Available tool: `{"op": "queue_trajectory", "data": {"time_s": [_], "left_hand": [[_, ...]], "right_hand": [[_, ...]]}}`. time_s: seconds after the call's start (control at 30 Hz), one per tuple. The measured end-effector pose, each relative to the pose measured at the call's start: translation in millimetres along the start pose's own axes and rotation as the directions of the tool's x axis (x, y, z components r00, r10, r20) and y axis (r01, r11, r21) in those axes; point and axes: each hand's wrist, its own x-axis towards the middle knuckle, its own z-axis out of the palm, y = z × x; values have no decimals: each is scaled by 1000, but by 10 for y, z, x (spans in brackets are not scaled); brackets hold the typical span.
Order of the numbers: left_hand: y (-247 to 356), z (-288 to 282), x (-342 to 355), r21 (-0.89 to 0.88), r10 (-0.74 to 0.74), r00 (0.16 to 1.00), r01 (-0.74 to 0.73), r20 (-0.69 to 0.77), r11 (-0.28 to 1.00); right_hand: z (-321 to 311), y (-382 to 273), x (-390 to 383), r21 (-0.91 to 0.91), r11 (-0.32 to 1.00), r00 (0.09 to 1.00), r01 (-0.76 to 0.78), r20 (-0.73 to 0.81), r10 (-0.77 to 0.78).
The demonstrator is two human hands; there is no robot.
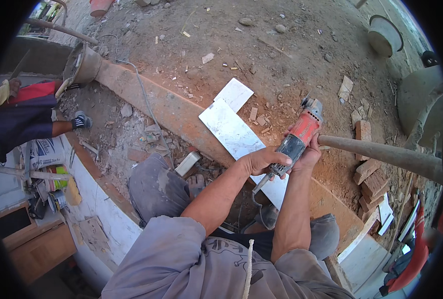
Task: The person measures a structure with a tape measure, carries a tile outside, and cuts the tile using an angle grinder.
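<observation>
My left hand (pixel 266 162) is closed round the dark rear end of a red and black angle grinder (pixel 301 130), whose metal guard and head point up and to the right. My right hand (pixel 309 154) grips the grinder's body from the right side and beneath. Below the tool, a long white panel (pixel 229 125) lies tilted across a dusty wooden plank (pixel 146 99), with a smaller white tile (pixel 234 93) beyond it. A metal pole (pixel 381 152) passes just right of my right hand.
A stack of red bricks (pixel 371 184) lies at the right, near a round concrete vessel (pixel 418 114) and a bucket (pixel 383 37). Another person's leg (pixel 62 129) is at the left, beside a bucket (pixel 82 62). A grey cable (pixel 156 124) runs over the rubble.
</observation>
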Motion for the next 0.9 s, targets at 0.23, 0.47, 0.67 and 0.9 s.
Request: {"op": "queue_trajectory", "data": {"time_s": [0.23,0.47,0.67,0.9], "left_hand": [[4,27,86,0,-7,997,7,-75,1000],[-166,-2,196,484,302,901,-123,-311,866],[47,-123,-341,840,658,524,291,-541,459],[-326,-783,-653,581,533,305,650,-789,489]], "right_hand": [[42,-26,87,-208,971,981,-121,-172,86],[686,35,174,-896,376,937,-236,-312,-155],[913,-20,634,-975,-22,975,-222,-222,8],[1097,91,789,-707,-703,948,-77,-269,168]]}}
